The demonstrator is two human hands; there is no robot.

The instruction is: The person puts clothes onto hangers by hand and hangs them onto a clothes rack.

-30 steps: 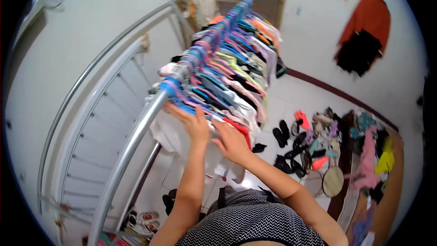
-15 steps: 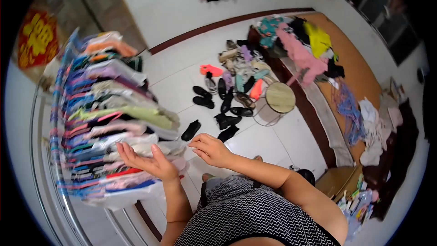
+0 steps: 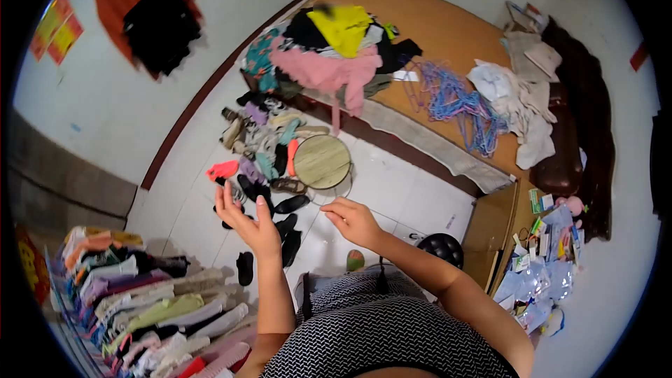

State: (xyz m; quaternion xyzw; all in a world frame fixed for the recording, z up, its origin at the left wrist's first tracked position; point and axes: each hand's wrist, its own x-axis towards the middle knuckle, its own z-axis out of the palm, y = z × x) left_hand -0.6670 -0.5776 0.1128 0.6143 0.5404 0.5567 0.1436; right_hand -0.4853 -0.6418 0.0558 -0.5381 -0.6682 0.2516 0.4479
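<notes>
My left hand (image 3: 253, 227) is raised over the floor with thumb and fingers spread, holding nothing. To its right, my right hand (image 3: 353, 222) hovers with fingers bent and drawn together near the thumb; nothing shows between them. Both hands are apart from everything around them. Beyond them, black shoes (image 3: 291, 204) lie scattered on the white tiles. A round stool (image 3: 322, 162) with a wood-patterned seat stands just past my right hand. At lower left, many garments (image 3: 157, 315) hang on a clothes rack.
Along the far side stands a bed (image 3: 427, 21) bearing a pink garment (image 3: 332, 73), a yellow garment (image 3: 343, 31) and a tangle of blue and purple hangers (image 3: 455, 101). A black round seat (image 3: 441, 249) and a cardboard box (image 3: 495, 238) are at right.
My view has swung to the right, so the rack has shifted to the lower left and the bed now fills the upper middle. Both hands stay raised and have picked up nothing.
</notes>
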